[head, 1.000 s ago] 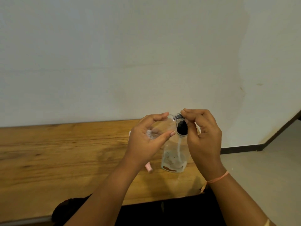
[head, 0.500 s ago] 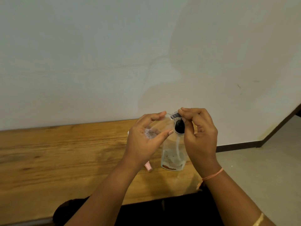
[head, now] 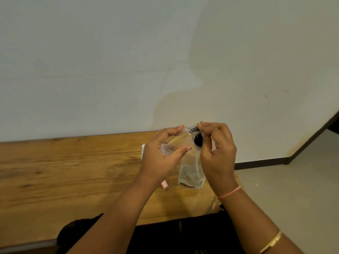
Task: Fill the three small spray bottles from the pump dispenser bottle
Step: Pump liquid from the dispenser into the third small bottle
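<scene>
Nearest, both forearms come up over the front edge of the surface (head: 73,171), w/ a bangle (head: 271,241) & an orange thread (head: 229,194) on the right one. The left hand (head: 161,158) sits just left of the pump bottle (head: 191,176), thumb & fingers curled round a clear spray bottle (head: 172,145), held tilted w/ its mouth toward the nozzle. The right hand (head: 218,154) is just right of the pump bottle's top, fingertips pinched on the black pump head (head: 198,140).

The pump bottle stands upright on the surface. Little liquid is left in it & the dip tube shows. A pink piece (head: 165,185) lies just left of its base, maybe a cap, can't tell. Something white (head: 143,150) shows further left & back, partly hidden by the left hand.

Step in hand, prob.: pumping into this spray bottle. To do it well:
- Get the mouth right under the nozzle tip before pressing.
- Press straight down in short, slow strokes, since nothing steadies the pump bottle's base.
- Watch the level thru the clear wall & stop below the neck.
- Expect air spurts w/ liquid this low.
</scene>
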A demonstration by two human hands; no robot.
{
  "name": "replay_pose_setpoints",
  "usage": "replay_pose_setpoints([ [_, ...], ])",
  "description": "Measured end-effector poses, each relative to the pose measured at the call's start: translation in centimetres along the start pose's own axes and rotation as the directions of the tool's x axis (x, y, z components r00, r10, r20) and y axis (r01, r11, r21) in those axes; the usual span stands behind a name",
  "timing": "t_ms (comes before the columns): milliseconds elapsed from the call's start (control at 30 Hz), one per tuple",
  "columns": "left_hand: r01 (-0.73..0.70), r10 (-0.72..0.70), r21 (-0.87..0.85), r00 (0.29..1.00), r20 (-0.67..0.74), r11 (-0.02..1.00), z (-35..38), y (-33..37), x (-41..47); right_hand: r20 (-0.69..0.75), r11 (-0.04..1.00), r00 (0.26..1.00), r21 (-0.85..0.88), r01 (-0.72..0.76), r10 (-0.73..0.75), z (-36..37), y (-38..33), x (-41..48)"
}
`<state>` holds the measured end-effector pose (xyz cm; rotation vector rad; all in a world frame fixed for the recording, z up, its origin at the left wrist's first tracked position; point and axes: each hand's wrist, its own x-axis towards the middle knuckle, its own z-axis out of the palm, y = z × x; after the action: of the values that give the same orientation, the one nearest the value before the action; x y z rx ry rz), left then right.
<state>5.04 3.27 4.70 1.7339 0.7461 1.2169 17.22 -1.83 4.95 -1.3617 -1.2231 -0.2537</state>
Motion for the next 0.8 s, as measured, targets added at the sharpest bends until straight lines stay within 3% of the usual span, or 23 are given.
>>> replay_pose_setpoints([
  [167, -0.074, 0.073, 0.038, 0.997, 0.007, 0.997, -0.4, 0.4, -0.1, -0.036, 0.998, 0.999, 0.04, -0.038, 0.039, 0.1, -0.8, -0.1],
  [433, -0.012, 0.011, 0.077, 1.0, 0.02, 0.997, -0.2, -0.3, -0.2, 0.018, 0.992, 0.999, -0.121, 0.048, -0.046, 0.1, 0.6, -0.7],
  [633, -0.067, 0.066, 0.079, 0.998, 0.016, 0.995, -0.4, 0.4, -0.2, -0.052, 1.0, 0.998, -0.013, -0.019, 0.018, 0.1, -0.5, -0.5],
  [800, -0.078, 0.076, 0.099, 0.997, 0.021, 0.992, -0.6, 0.5, -0.2, -0.03, 0.998, 1.0, -0.07, -0.001, -0.001, 0.0, -0.7, -0.4],
])
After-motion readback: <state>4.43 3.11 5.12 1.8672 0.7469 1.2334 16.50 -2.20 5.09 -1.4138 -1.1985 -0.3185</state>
